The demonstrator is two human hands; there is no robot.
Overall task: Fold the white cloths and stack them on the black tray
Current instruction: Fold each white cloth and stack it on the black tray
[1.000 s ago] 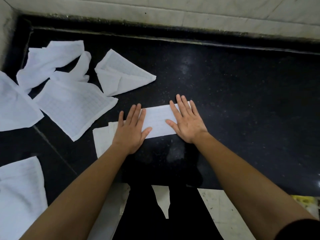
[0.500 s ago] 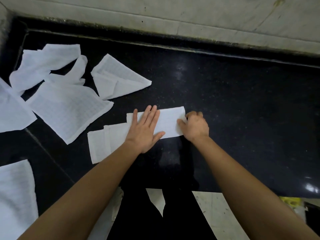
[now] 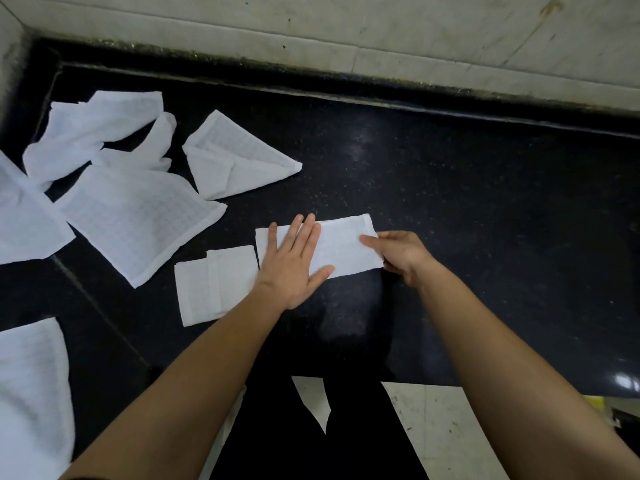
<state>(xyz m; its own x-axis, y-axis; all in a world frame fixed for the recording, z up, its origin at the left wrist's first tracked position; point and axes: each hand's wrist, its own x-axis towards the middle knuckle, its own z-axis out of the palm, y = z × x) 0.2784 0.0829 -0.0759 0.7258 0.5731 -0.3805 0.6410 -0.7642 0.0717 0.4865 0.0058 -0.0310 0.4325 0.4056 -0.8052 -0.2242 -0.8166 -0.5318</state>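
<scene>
Black speckled stone forms the counter, backed by a pale tiled wall. Near its front edge lies the cloth in work, a white strip folded narrow. Its long axis runs left to right, with the right end tipped slightly away.

The left hand lies flat on the strip's left half, fingers straight, grasping nothing and only pressing. The right hand is at the strip's right end, its grip pinching that short edge between thumb and fingers. So the free length lies leftward from the grip, toward the pressing hand. The next fold would likely carry the right end over to the left.

Just beside the strip's left end rests a folded cloth; whether the two touch I cannot tell. Further left sprawl loose cloths, some cut off by the frame. No black tray can be made out against the dark counter. The right fingers beneath the strip are hidden.
</scene>
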